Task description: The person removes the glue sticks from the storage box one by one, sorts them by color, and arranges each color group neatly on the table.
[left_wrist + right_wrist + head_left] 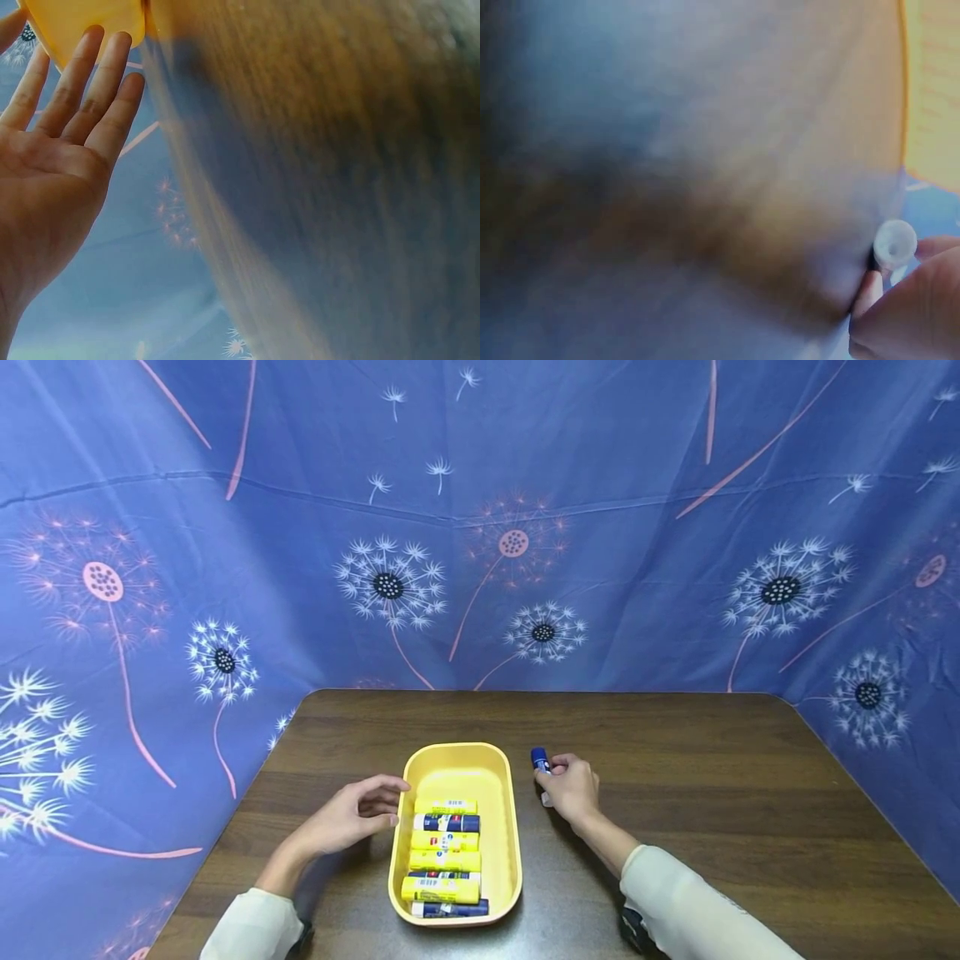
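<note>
My right hand (573, 789) pinches a glue stick (540, 759) with a blue cap, just right of the yellow tray (498, 827). In the right wrist view, the round whitish end of that glue stick (897, 241) shows between thumb and fingers. On the tray's left side is my left hand (345, 818), its fingers loosely spread at the rim and holding nothing. Several glue sticks, yellow (445, 860) and dark blue (457, 910), lie crosswise in the left part of the tray. Whether the left fingertips touch the tray, I cannot tell.
A brown wooden table (712, 793) carries the tray, and its far edge meets a blue curtain (630, 568) with a dandelion print. The same curtain hangs along the left and right sides.
</note>
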{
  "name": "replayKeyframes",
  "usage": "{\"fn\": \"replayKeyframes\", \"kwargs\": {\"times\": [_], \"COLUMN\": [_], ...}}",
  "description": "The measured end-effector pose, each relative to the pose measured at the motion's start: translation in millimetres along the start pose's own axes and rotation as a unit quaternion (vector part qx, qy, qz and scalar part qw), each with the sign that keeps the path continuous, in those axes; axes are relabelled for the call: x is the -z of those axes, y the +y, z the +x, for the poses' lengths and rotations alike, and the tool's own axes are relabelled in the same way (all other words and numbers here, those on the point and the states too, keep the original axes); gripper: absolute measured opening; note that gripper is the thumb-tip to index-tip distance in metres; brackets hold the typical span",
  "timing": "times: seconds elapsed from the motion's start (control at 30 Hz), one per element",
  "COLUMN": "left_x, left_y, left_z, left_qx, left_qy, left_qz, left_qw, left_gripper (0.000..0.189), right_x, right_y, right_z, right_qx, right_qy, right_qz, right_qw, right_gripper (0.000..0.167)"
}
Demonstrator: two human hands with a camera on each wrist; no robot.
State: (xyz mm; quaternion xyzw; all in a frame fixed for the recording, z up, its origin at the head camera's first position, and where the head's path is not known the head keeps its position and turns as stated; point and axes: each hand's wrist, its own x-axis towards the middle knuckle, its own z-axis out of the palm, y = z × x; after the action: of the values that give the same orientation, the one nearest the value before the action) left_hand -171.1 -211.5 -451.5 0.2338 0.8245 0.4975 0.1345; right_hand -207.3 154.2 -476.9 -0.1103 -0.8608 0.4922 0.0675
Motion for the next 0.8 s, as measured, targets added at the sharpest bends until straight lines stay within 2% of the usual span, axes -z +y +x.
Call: {"fn": "replayKeyframes", "kwargs": {"times": [0.1, 0.23, 0.37, 0.57, 0.67, 0.8], "left_x": [-0.4, -0.3, 0.4, 1.7, 1.9, 1.5], "left_y": [-0.1, -0.9, -1.2, -1.0, -1.2, -1.2], "left_z": [0.2, 0.2, 0.1, 0.1, 0.2, 1.0], "left_qx": [0.001, 0.001, 0.004, 0.013, 0.01, 0.018], "left_qy": [0.0, 0.0, 0.004, 0.003, 0.001, 0.002], "left_qz": [0.002, 0.002, 0.005, 0.01, 0.007, 0.005], "left_qw": [1.0, 1.0, 1.0, 0.9999, 0.9999, 0.9998], "left_gripper": [0.044, 0.044, 0.045, 0.045, 0.045, 0.045], "right_x": [8.1, 23.1, 37.0, 45.4, 41.2, 29.1], "right_y": [-4.2, -21.6, -46.2, -78.9, -89.4, -95.2], "right_z": [4.1, 11.3, 17.8, 18.1, 15.6, 12.7], "right_qx": [-0.013, -0.018, 0.018, 0.099, 0.125, 0.14], "right_qy": [0.005, 0.001, -0.055, -0.171, -0.218, -0.278], "right_qz": [0.005, 0.044, 0.097, 0.147, 0.165, 0.179], "right_qw": [0.9999, 0.9989, 0.9936, 0.9691, 0.9537, 0.9333], "right_gripper": [0.041, 0.043, 0.041, 0.045, 0.046, 0.044]}}
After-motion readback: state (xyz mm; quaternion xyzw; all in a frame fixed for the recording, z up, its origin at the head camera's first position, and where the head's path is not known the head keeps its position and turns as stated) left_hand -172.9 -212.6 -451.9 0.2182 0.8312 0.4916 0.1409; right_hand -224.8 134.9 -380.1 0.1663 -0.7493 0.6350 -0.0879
